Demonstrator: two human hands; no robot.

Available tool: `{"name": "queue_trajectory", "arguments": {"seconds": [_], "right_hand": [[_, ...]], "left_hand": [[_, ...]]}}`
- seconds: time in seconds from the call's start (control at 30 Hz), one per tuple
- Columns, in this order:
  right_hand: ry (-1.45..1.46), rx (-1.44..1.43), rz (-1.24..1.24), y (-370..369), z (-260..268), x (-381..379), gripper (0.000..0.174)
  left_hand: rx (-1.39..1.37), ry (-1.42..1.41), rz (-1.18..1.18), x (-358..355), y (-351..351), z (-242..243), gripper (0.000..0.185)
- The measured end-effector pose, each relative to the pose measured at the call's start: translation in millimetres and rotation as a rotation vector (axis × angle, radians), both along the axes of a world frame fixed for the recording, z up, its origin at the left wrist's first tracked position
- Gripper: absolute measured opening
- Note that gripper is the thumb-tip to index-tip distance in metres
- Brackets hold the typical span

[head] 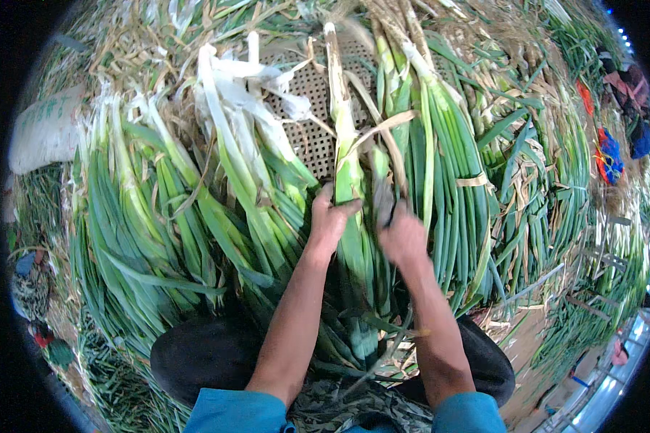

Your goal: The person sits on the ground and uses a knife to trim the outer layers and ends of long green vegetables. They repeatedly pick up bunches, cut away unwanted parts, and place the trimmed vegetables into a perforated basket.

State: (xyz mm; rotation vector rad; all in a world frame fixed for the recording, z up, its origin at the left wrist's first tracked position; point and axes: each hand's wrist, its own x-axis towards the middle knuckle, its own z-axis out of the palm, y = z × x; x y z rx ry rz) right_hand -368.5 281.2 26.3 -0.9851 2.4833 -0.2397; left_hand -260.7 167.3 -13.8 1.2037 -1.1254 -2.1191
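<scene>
My left hand (330,216) is closed around the green part of a large green onion stalk (348,146), whose root end points away from me over a perforated basket (317,149). Just right of that stalk is my right hand (403,233), blurred, gripping a dark-handled tool with a greyish blade (382,200); its exact kind is unclear. Stalks with white, peeled-looking ends (227,108) lie left of the basket. On the right rest green onions with brown, dry outer layers (444,119). A dry leaf (384,127) crosses the held stalk.
Large heaps of green onions (563,162) spread on the right, and more (124,189) on the left. A white woven sack (49,130) lies far left. Blue and red bundled material (608,154) is at far right. My knees flank the stalks. Dry scraps lie on the ground (525,346).
</scene>
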Motion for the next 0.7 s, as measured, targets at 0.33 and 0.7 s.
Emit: {"name": "queue_trajectory", "arguments": {"seconds": [0.33,0.7], "right_hand": [[0.04,-0.028,0.171,-69,7,-6,0.031],[-0.017,-0.043,0.028,-162,22,-35,0.037]], "left_hand": [[0.243,0.028,0.089,17,-10,-13,0.027],[0.188,0.038,0.108,20,3,-28,0.029]]}}
